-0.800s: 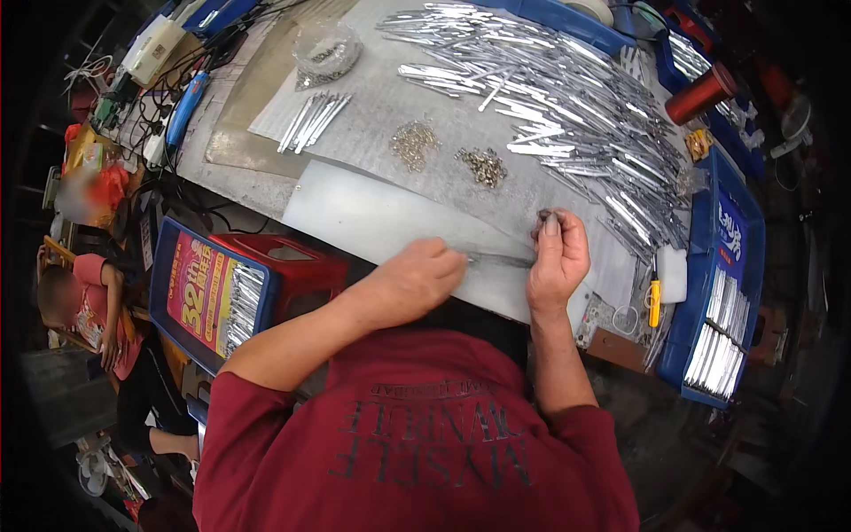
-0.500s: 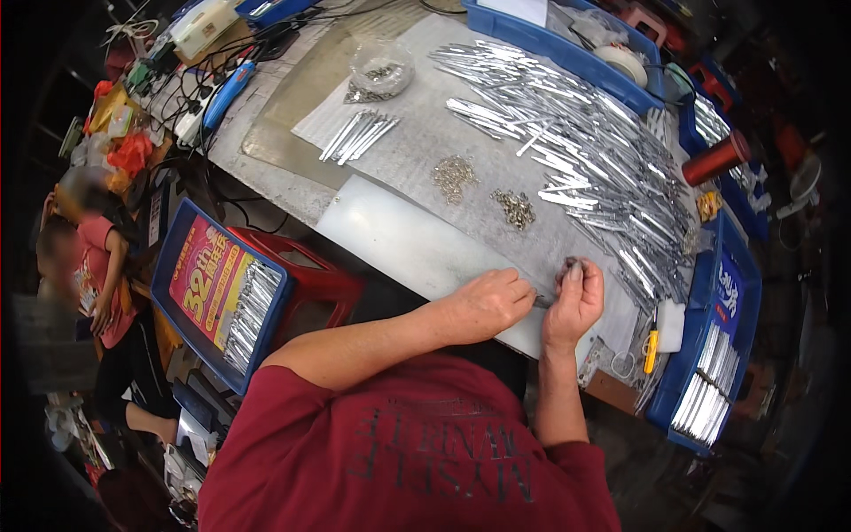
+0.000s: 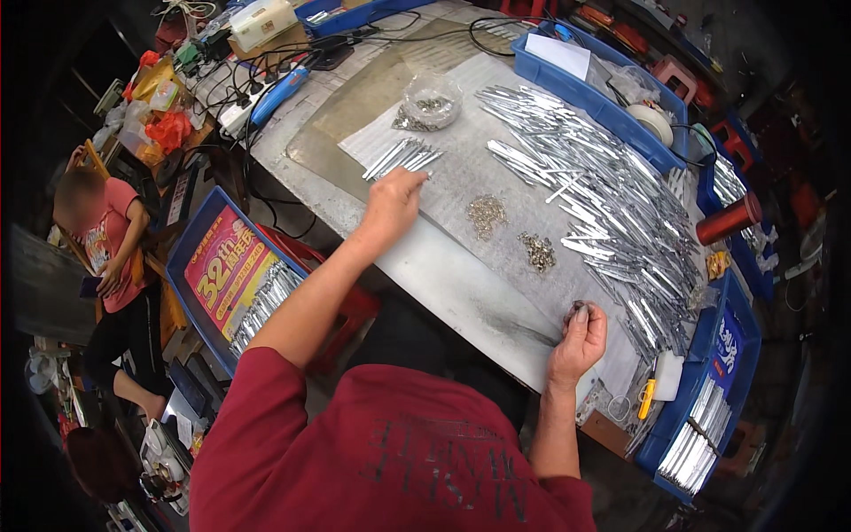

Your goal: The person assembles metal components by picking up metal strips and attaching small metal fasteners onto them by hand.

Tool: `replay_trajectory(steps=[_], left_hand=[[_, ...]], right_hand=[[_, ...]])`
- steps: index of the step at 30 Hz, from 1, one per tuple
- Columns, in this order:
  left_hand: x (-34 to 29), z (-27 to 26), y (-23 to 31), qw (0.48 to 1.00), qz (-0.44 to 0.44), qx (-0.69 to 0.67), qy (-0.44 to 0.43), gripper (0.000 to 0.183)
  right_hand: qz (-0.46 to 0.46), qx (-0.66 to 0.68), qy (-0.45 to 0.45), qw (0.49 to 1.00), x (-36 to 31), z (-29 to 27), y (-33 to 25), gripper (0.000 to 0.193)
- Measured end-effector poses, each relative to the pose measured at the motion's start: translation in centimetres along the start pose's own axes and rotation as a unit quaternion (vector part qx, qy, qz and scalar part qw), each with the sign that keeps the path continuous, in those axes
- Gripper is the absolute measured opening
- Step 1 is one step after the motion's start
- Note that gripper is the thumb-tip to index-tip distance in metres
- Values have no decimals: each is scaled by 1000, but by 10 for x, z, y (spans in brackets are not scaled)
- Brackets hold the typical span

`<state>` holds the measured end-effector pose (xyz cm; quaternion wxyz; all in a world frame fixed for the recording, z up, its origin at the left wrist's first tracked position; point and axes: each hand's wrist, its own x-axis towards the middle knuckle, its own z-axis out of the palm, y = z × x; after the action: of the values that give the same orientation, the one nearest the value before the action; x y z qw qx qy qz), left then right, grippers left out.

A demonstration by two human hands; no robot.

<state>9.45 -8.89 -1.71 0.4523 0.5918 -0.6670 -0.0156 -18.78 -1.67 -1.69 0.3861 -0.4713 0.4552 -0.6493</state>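
My left hand (image 3: 396, 206) reaches out to a small pile of silvery metal strips (image 3: 403, 158), its fingers closed at their near end. Whether a strip is between those fingertips I cannot tell. Over the near right edge of the table, my right hand (image 3: 581, 346) is closed in a pinch, thumb up; a small dark bit shows at the fingertips, too small to name. Between the hands lies a whitish board (image 3: 452, 275) with a dark smudge near its right end. Beyond it are two heaps of small metal parts, one pale gold (image 3: 487, 216), one darker (image 3: 537, 253).
A large heap of silvery strips (image 3: 603, 195) covers the table's right side. Behind stands a plastic bag of small parts (image 3: 428, 102). Blue bins (image 3: 581, 97) line the back and right. A yellow-handled tool (image 3: 647, 399) lies near the right corner. At left, a person (image 3: 115, 230) sits.
My left hand has moved away from the right hand, to the left and forward, to the small strip pile. The right hand stays pinched near the table edge. The view has shifted slightly.
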Motion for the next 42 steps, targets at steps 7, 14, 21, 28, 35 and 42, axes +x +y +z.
replay_trajectory(steps=[7,14,21,28,35,42], left_hand=[[27,2,-49,995,-34,94,15,13],[39,9,-57,995,-1,100,20,12],[47,26,-32,997,37,71,8,14],[63,71,6,982,111,57,-142,16],[73,108,18,972,141,60,-177,9],[65,95,13,964,168,82,-188,8]], right_hand=[[-14,-17,0,1000,0,-1,7,12],[-12,-22,-6,1000,0,-1,5,11],[-5,-14,-17,1000,0,1,6,11],[-23,-61,-31,997,-1,2,6,11],[-35,-107,-39,993,-1,2,10,11],[-52,-115,-32,991,0,1,11,8]])
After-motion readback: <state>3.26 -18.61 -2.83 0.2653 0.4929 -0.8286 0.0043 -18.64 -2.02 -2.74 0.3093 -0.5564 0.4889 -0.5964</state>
